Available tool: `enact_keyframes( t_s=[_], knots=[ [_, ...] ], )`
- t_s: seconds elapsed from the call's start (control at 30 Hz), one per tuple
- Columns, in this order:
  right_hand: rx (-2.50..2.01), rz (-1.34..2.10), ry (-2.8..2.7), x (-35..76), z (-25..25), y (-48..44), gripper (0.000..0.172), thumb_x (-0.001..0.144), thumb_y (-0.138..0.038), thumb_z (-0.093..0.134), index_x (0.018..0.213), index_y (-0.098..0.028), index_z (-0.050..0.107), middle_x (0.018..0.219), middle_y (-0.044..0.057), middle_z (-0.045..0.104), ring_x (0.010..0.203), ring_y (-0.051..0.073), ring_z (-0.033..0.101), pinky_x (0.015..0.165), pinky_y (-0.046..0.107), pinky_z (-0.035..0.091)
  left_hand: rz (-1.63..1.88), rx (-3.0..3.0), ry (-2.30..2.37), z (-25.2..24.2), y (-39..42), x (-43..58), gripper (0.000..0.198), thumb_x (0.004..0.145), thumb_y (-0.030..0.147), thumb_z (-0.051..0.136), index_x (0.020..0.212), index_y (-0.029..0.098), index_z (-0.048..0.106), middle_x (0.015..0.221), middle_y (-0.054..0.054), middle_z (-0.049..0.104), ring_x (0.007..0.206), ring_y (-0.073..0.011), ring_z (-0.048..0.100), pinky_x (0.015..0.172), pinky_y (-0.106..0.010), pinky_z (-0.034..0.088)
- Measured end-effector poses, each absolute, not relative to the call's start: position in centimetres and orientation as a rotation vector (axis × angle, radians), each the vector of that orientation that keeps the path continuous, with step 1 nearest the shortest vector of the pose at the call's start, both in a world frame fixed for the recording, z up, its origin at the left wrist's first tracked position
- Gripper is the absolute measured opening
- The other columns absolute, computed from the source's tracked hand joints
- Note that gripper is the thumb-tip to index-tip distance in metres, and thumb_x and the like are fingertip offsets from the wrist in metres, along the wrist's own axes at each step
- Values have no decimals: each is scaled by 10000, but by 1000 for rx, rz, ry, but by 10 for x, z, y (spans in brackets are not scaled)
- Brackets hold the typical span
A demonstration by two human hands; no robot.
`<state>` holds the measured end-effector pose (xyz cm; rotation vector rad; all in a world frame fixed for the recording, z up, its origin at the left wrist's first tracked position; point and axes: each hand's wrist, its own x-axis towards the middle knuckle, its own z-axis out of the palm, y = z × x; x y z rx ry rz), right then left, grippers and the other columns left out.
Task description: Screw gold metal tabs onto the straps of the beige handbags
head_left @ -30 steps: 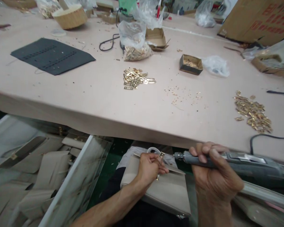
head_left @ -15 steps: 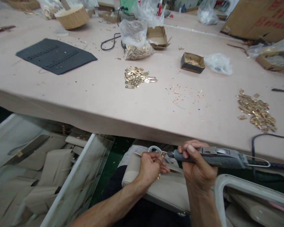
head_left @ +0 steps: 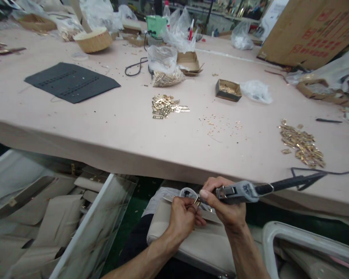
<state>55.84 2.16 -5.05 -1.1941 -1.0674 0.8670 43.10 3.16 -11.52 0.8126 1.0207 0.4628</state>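
A beige handbag (head_left: 197,244) lies on my lap below the table edge. My left hand (head_left: 182,217) is closed, pinching a small gold metal fitting (head_left: 197,201) at the bag's top edge. My right hand (head_left: 223,203) is wrapped round a grey corded electric screwdriver (head_left: 241,192), its tip meeting the fitting between the two hands. The tool's black cord (head_left: 308,176) trails right over the table edge.
The pink table (head_left: 119,128) carries a pile of gold plates (head_left: 165,106), a second pile (head_left: 301,143) at right, scattered small screws (head_left: 223,124), a small box (head_left: 228,90), a bag of hardware (head_left: 164,66) and a dark mat (head_left: 71,82). A bin of beige bags (head_left: 46,217) stands at lower left.
My right hand has slid the screwdriver leftward until its tip reaches the fitting held by my left hand. The view has tilted down slightly, shifting the table contents lower in frame.
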Motion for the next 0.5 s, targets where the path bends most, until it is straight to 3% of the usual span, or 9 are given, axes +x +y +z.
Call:
enact_keyframes(
  t_s=[0.2,0.33,0.5],
  knots=[
    [-1231,842,-1028,559,-55,18,217,856,-276,762,705,-182,639,658,10,579,620,148,538,584,284,427,488,792,995,-133,26,431,325,776,423,678,625,148,595,516,-46,622,428,-197,661,392,-224,417],
    [-1158,848,-955,562,-60,22,238,874,-303,748,712,-176,627,637,4,547,550,125,474,514,270,365,557,787,926,-149,25,433,455,743,572,740,704,134,624,539,-37,628,411,-185,650,371,-206,377],
    [-1109,880,-885,561,-53,21,217,841,-274,786,711,-177,641,605,-12,542,492,104,439,473,256,317,544,845,979,-129,22,429,445,749,539,730,708,103,654,553,-68,652,452,-203,682,409,-218,461]
  ],
)
